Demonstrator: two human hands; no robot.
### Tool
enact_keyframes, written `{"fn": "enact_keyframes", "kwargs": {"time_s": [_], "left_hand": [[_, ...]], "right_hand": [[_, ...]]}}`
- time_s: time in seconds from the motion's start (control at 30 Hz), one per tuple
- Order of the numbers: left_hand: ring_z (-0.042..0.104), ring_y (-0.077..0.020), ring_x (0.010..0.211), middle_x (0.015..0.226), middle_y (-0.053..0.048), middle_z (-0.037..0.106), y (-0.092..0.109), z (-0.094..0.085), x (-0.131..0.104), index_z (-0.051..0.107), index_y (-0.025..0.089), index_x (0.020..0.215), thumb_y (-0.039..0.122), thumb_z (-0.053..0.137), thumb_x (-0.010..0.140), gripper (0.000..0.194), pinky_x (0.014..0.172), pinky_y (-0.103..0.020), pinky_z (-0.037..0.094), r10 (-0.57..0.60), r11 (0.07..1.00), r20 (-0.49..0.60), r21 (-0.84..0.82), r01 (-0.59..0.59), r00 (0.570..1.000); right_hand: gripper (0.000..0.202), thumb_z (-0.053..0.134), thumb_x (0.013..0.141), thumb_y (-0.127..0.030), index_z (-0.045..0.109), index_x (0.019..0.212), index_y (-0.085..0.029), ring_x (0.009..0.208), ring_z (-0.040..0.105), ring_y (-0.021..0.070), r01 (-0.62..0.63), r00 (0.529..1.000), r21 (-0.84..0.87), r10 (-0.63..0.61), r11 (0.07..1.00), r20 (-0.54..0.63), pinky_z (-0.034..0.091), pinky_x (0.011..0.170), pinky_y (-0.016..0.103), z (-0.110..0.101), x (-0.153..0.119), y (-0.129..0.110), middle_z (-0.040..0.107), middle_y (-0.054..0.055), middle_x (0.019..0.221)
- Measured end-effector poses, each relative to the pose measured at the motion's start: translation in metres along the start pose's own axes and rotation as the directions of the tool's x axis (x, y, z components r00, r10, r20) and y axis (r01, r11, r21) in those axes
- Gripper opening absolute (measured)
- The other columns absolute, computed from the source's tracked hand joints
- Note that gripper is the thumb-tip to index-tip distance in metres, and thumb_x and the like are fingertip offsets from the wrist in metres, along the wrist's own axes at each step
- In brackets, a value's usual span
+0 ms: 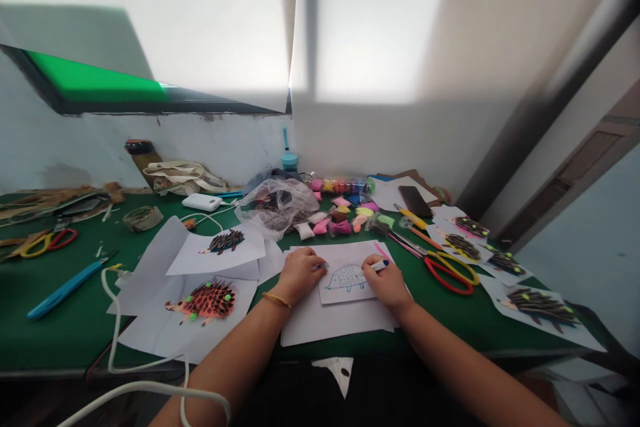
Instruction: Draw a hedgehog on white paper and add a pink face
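Observation:
My right hand (386,285) is closed around a white marker (380,266) with a dark blue end. It rests over a small white paper card (345,295) bearing a hedgehog drawing (349,277) in blue lines, with dots on its body. At the card's left edge lies my left hand (300,273), fingers curled, with a small pale thing at the fingertips that I cannot make out. Beneath the card is a stack of white paper (305,327) on the green tabletop. The marker's tip is hidden by my right hand.
Finished-looking hedgehog pictures lie left (215,300) and right (537,303). Beyond the paper are colourful clay packets (340,227) and a plastic bag (280,203). Scissors (450,270), a phone (415,201), a blue cutter (70,288) and a white cable (117,327) lie around.

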State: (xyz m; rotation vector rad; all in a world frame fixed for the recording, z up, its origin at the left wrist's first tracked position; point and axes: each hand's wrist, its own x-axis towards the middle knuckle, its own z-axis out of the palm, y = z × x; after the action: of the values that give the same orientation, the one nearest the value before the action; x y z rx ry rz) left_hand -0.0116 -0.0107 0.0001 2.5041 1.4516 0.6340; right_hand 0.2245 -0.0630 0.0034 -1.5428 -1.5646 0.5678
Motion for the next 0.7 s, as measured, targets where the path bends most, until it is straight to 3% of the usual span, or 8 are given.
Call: {"fn": "enact_keyframes", "kwargs": {"time_s": [0.7], "left_hand": [[0.058,-0.0203,0.096,0.100,-0.002,0.066,0.001,-0.002,0.000,0.076,0.030,0.097,0.035,0.069,0.083,0.017,0.085,-0.032,0.042,0.004,1.000,0.005,-0.011,-0.004,1.000]], "right_hand": [[0.020,0.046,0.077,-0.031,0.061,0.066,-0.022,0.071,0.060,0.0191,0.035,0.998,-0.002,-0.035,0.999,-0.043,0.043,0.066,0.027,-0.007,-0.007,0.010,0.065,0.001,0.070]]}}
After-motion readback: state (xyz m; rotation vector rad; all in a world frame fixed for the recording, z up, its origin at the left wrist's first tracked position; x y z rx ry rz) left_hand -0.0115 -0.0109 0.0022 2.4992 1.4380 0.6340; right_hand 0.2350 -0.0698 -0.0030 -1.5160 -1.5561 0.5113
